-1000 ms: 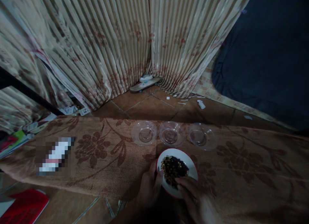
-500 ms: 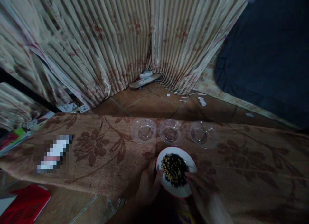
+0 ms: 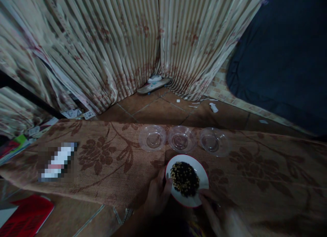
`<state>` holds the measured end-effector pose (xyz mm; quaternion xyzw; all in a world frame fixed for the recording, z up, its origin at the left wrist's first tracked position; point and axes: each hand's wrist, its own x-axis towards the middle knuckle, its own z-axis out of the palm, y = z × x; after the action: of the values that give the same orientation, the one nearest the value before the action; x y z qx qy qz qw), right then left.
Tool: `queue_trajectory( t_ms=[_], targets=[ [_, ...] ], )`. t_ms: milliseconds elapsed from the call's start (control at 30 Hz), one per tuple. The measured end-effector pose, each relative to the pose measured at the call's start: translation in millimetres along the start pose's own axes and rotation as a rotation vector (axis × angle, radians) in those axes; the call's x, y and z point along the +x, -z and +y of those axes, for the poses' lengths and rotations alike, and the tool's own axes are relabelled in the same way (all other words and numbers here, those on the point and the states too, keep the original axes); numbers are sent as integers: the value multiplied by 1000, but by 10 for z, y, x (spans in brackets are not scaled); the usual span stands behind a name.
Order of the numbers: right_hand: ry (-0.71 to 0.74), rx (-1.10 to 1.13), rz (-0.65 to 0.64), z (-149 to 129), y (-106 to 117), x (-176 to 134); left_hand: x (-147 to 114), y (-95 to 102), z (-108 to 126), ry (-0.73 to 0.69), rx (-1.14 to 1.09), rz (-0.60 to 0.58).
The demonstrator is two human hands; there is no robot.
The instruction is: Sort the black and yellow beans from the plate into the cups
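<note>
A white plate with a red rim [image 3: 203, 177] bears a heap of black and yellowish beans or grains [image 3: 184, 179], mixed together. My left hand [image 3: 158, 191] grips the plate's left side, thumb over the rim and fingers outside it. At the lower right rim is my right hand [image 3: 211, 204], its fingers drawn together. A small glint shows by those fingers, but what they hold, if anything, is too dark to make out. Beyond the plate stand three clear plastic bowls in a row: a left bowl [image 3: 153, 138], a middle bowl [image 3: 181, 139] and a right bowl [image 3: 214, 142].
A brown flowered cloth [image 3: 107, 175] covers the long table. On its left lies a blurred-out flat object [image 3: 58, 162]. Striped curtains [image 3: 127, 42] hang behind, with a skateboard [image 3: 154, 86] on the tiled floor below. A red item [image 3: 30, 215] is at the lower left.
My right hand has drawn back from the heap, down and slightly right, to the plate's rim. My left hand, the plate and the bowls stay nearly where they were.
</note>
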<state>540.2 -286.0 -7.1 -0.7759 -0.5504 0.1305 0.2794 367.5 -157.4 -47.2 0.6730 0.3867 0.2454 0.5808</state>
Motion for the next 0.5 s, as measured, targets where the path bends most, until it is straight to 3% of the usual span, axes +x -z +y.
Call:
queue_trajectory(
  t_ms=[167, 367, 500],
  targets=[
    [18, 114, -3, -184, -311, 198, 3, 7, 2, -37, 21, -13],
    [2, 92, 83, -198, -209, 380, -8, 8, 13, -70, 30, 16],
    [125, 37, 91, -255, -327, 383, -30, 6, 38, -111, 16, 19]
  ],
)
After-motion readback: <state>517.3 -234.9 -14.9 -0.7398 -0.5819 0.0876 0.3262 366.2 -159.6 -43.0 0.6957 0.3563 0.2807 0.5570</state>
